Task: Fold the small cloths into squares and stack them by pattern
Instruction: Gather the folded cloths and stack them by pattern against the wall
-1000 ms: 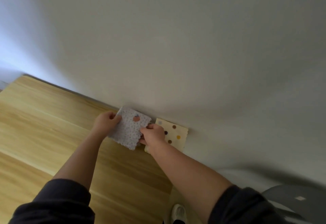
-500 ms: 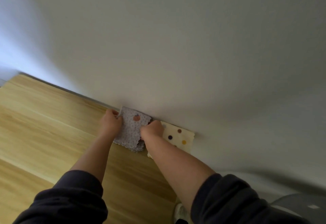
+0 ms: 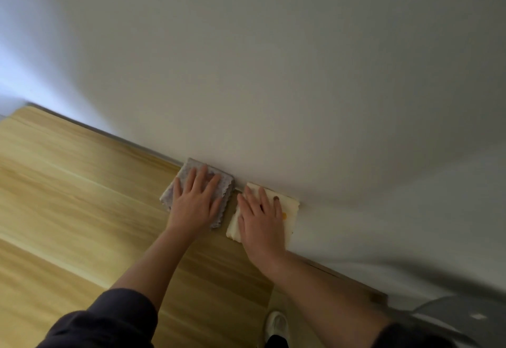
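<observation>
Two small stacks of folded cloths lie side by side on the wooden table (image 3: pixel 68 210), against the wall. The left stack is lilac-grey cloth (image 3: pixel 224 191) with wavy edges. The right stack is cream cloth (image 3: pixel 290 208) with brown and orange dots. My left hand (image 3: pixel 195 202) lies flat on the lilac stack, fingers spread. My right hand (image 3: pixel 260 219) lies flat on the cream stack, fingers spread. Neither hand grips anything. Most of each stack's top is hidden under a palm.
A plain white wall (image 3: pixel 273 74) rises directly behind the stacks. The table's right edge ends near my right forearm, with a white shoe (image 3: pixel 276 325) on the floor below. A grey object (image 3: pixel 451 317) sits at the lower right.
Both hands let go of the lilac cloth, which now lies on the lilac stack. My left hand flattened onto that stack and my right hand moved onto the cream stack.
</observation>
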Demonstrator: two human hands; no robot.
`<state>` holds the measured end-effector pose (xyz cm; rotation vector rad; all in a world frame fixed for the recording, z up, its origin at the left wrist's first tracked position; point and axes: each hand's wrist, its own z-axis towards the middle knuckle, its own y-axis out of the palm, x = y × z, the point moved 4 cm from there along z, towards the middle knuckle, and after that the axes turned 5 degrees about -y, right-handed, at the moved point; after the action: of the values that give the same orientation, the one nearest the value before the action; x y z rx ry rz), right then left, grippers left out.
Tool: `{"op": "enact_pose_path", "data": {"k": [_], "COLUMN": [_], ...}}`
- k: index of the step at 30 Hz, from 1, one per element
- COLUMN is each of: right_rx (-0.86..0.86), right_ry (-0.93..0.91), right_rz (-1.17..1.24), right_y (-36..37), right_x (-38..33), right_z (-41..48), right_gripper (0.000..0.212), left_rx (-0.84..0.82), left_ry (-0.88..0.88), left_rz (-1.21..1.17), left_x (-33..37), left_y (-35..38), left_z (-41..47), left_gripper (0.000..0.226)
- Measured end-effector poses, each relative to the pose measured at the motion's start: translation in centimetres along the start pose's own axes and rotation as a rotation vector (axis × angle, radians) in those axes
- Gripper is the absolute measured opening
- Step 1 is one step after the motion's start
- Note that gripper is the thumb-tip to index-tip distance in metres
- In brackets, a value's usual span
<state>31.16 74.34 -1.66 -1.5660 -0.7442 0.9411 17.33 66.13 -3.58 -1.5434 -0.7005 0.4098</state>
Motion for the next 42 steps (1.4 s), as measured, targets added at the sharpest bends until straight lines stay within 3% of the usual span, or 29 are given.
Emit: {"op": "enact_pose_path", "data": {"k": [4,6,11,16,29,33,37,42], "right_rx": [-0.186,-0.200,-0.096,-0.003,0.210,0.277,0.324,0.366], "right_ry": [-0.025,-0.042,-0.040,0.039,0.093,0.127,0.181,0.236], "right_rz": [-0.035,0.001,0.139,0.197,0.357,0.400,0.445,0.446], "right_y": [1.7,1.7,-0.4,-3.0,-6.2,-7.6,-8.3,-7.8], "right_x": [0.6,0.6,1.0,2.5,4.3,3.4,1.9,-1.9], "right_z": [0.6,0.8,-0.9,-6.8,-33.9,-41.0,-47.5,-56.0], "right_gripper": [0.069,0.077,0.069,0.063,0.051,0.052,0.045,0.057], "left_rx": [-0.071,-0.074,0.008,0.123,0.253,0.232,0.243,0.236], "left_ry": [-0.042,-0.050,-0.098,-0.119,-0.077,-0.036,0.014,0.079], "left_rz": [0.036,0.031,-0.053,-0.239,-0.485,-0.479,-0.496,-0.533], "left_x": [0.3,0.4,1.4,5.0,16.8,18.7,19.9,19.3], "left_y": [1.8,1.7,-0.3,-2.5,-3.8,-4.3,-5.2,-5.0], "left_z": [-0.2,0.1,-1.5,-8.7,-34.8,-41.0,-46.6,-54.4], "left_gripper": [0.064,0.067,0.067,0.060,0.044,0.035,0.045,0.044]}}
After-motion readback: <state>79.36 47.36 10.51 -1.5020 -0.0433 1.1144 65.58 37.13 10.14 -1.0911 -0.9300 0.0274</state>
